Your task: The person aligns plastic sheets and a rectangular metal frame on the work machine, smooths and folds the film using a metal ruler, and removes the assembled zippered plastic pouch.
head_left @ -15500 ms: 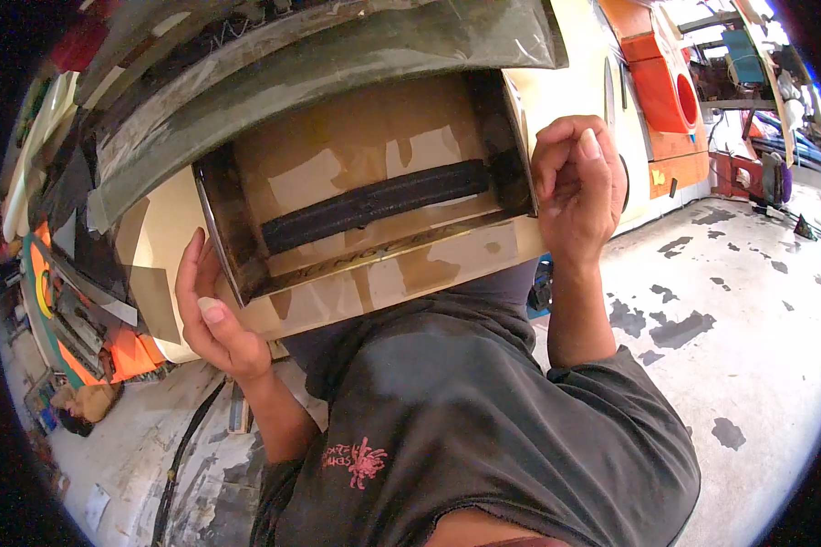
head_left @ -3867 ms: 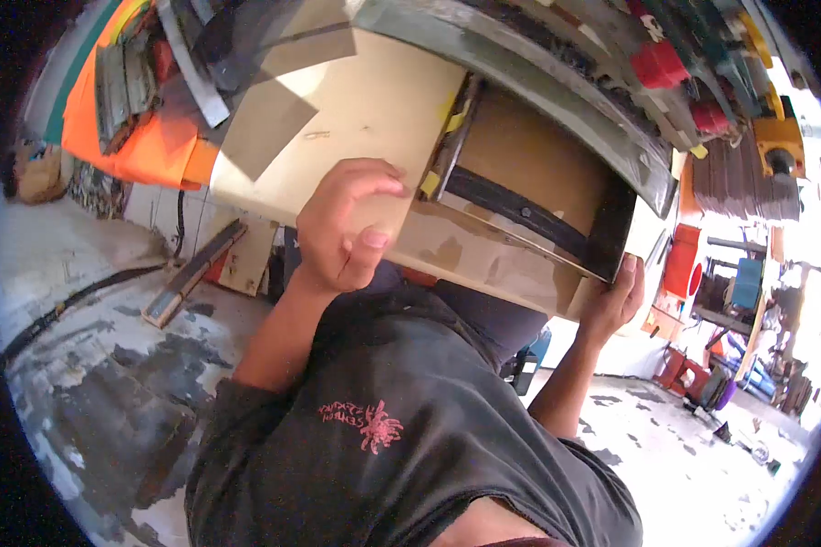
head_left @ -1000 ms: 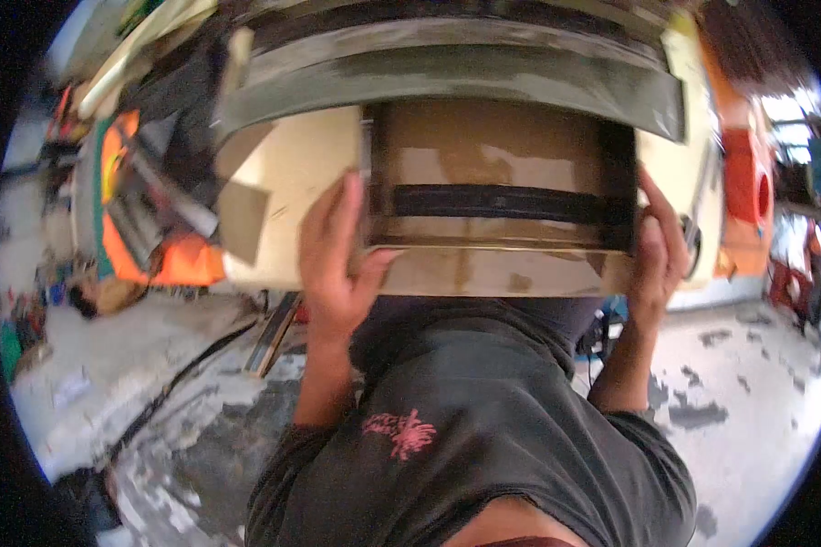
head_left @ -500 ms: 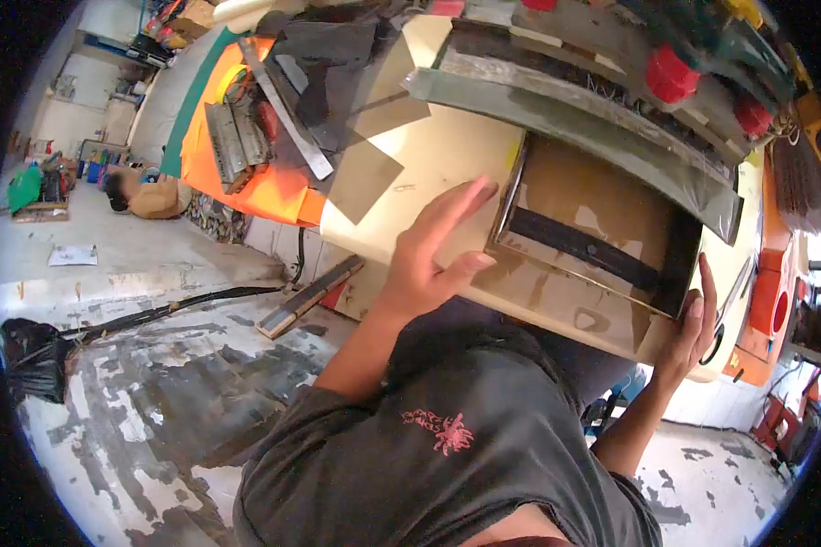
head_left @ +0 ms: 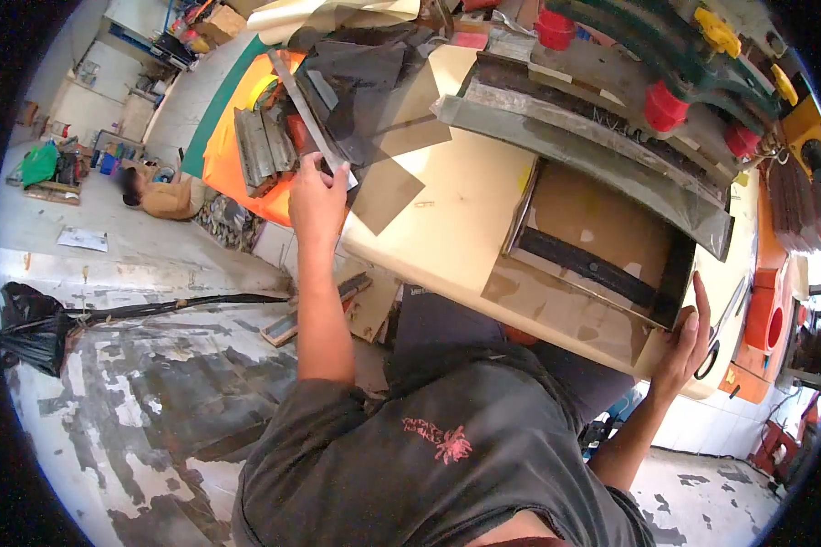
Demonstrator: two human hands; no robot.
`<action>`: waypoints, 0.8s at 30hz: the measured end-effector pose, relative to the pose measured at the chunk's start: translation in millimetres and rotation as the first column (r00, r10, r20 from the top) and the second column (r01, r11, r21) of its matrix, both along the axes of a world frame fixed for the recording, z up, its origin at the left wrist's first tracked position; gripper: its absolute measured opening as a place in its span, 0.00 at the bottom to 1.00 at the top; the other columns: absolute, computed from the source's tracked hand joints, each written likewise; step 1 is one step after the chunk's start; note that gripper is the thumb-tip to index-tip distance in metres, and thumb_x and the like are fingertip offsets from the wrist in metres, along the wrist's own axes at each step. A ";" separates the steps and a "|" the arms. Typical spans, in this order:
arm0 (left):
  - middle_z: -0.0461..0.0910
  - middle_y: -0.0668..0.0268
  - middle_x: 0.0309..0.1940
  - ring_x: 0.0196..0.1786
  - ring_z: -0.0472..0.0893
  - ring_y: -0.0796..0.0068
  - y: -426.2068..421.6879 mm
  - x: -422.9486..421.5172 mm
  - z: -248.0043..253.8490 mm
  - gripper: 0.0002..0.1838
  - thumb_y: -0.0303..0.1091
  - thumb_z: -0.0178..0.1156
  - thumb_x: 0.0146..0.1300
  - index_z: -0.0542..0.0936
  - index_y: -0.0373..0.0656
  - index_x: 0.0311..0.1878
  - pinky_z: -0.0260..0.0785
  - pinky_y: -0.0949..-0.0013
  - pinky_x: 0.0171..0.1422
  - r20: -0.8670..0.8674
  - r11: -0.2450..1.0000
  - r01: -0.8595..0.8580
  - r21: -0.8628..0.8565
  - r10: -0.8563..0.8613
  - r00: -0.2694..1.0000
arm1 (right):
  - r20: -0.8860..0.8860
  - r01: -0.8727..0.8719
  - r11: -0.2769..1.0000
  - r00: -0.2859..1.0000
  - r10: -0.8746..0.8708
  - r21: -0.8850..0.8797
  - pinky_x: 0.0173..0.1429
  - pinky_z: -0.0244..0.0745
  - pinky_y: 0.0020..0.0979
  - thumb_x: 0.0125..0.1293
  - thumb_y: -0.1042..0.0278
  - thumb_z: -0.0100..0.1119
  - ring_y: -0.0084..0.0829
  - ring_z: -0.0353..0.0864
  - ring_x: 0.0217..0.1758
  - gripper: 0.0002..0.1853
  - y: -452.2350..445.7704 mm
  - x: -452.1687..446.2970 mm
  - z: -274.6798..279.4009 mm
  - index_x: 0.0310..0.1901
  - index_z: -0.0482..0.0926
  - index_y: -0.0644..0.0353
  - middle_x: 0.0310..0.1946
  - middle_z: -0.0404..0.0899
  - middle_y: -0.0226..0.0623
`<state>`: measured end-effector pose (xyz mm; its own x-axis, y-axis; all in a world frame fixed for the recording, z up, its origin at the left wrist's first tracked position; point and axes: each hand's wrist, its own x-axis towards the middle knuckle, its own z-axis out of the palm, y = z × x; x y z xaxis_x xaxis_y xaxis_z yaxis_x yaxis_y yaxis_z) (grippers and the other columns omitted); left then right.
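My left hand (head_left: 319, 202) is over the left part of the bench, its fingers closed on the lower end of a long grey metal strip (head_left: 299, 105). My right hand (head_left: 684, 354) rests against the right front corner of a dark rectangular frame (head_left: 678, 273), fingers extended. Inside the frame a black bar (head_left: 586, 266) lies along the front side. Brown sheet (head_left: 602, 205) shows under the frame, and its front part reaches the edge of the cream tabletop (head_left: 470, 196). A grey-green curved strip (head_left: 584, 159) lies along the back of the frame.
Dark sheets (head_left: 392, 196) and orange material (head_left: 228, 164) lie at the left of the bench. Green clamps with red pads (head_left: 664, 108) stand at the back right. Scissors (head_left: 710, 357) lie near the right edge. Another person (head_left: 169, 196) is on the floor far left, near a black bag (head_left: 35, 328).
My left hand has moved from beside the frame leftward to the metal strip and closed on it. My right hand stays at the frame's right corner. The view has shifted slightly.
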<state>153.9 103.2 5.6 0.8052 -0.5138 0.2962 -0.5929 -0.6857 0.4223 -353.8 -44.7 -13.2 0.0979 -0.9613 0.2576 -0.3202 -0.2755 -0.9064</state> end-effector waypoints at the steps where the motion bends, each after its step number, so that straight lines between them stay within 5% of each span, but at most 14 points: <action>1: 0.89 0.54 0.35 0.43 0.88 0.47 -2.5 3.7 -4.6 0.30 0.46 0.72 0.70 0.79 0.33 0.65 0.77 0.48 0.53 0.014 1.000 -0.024 0.020 0.024 1.000 | -0.010 -0.007 1.000 1.000 0.007 -0.007 0.37 0.52 0.25 0.87 0.51 0.45 0.17 0.59 0.31 0.31 0.2 -0.4 0.5 0.78 0.74 0.66 0.27 0.61 0.19; 7: 0.87 0.55 0.33 0.41 0.88 0.51 -6.4 11.1 -4.9 0.34 0.38 0.75 0.67 0.74 0.34 0.70 0.78 0.51 0.53 -0.109 0.989 0.000 -0.147 -0.016 0.994 | -0.005 -0.010 0.999 1.000 0.009 -0.031 0.36 0.51 0.24 0.86 0.49 0.45 0.16 0.58 0.30 0.32 0.0 1.4 -1.0 0.78 0.75 0.65 0.27 0.60 0.18; 10: 0.85 0.66 0.31 0.37 0.84 0.73 -3.7 22.2 -6.3 0.30 0.29 0.73 0.68 0.74 0.37 0.72 0.77 0.65 0.47 -0.214 0.926 0.096 -0.365 -0.184 0.959 | -0.025 -0.020 0.998 1.000 0.019 -0.063 0.35 0.50 0.24 0.86 0.48 0.44 0.16 0.57 0.30 0.32 -1.2 -0.7 -2.1 0.77 0.76 0.65 0.27 0.58 0.18; 12: 0.86 0.70 0.34 0.38 0.83 0.81 0.6 24.9 -0.2 0.23 0.24 0.68 0.71 0.80 0.39 0.68 0.75 0.71 0.45 -0.358 0.788 0.006 -0.615 -0.287 0.889 | -0.011 -0.033 0.998 0.999 0.032 -0.056 0.36 0.51 0.24 0.87 0.49 0.45 0.16 0.58 0.31 0.31 0.5 -0.9 -0.2 0.77 0.77 0.65 0.27 0.59 0.18; 14: 0.88 0.68 0.39 0.40 0.84 0.80 6.4 24.4 15.5 0.15 0.23 0.64 0.73 0.85 0.38 0.60 0.76 0.73 0.47 -0.227 0.716 0.087 -0.692 -0.330 0.916 | -0.030 -0.038 0.999 0.999 0.037 -0.009 0.41 0.61 0.24 0.86 0.45 0.48 0.18 0.66 0.34 0.32 4.0 -0.8 9.8 0.76 0.77 0.63 0.30 0.67 0.21; 17: 0.89 0.60 0.48 0.46 0.88 0.70 19.5 21.8 32.5 0.12 0.29 0.60 0.77 0.87 0.35 0.55 0.80 0.67 0.54 -0.155 0.501 0.069 -0.863 -0.391 0.907 | -0.025 -0.049 0.999 0.999 0.048 -0.015 0.40 0.61 0.24 0.87 0.50 0.47 0.17 0.66 0.34 0.29 3.1 -3.2 8.7 0.77 0.77 0.62 0.29 0.67 0.21; 19: 0.89 0.51 0.53 0.51 0.89 0.58 34.8 36.1 40.6 0.19 0.40 0.58 0.81 0.84 0.31 0.57 0.81 0.59 0.61 0.015 0.357 0.198 -0.913 -0.455 0.891 | 0.015 -0.062 0.998 0.998 0.062 -0.005 0.40 0.61 0.23 0.88 0.54 0.46 0.17 0.66 0.33 0.27 4.6 1.7 11.2 0.76 0.77 0.63 0.29 0.67 0.21; 24: 0.88 0.44 0.54 0.56 0.88 0.51 62.6 33.1 80.4 0.31 0.56 0.56 0.82 0.80 0.31 0.63 0.78 0.53 0.68 0.295 0.104 0.394 -0.913 -0.498 0.815 | 0.011 -0.028 0.999 1.000 0.028 -0.022 0.36 0.54 0.22 0.87 0.53 0.44 0.15 0.60 0.31 0.29 3.7 2.3 7.7 0.76 0.76 0.66 0.28 0.60 0.18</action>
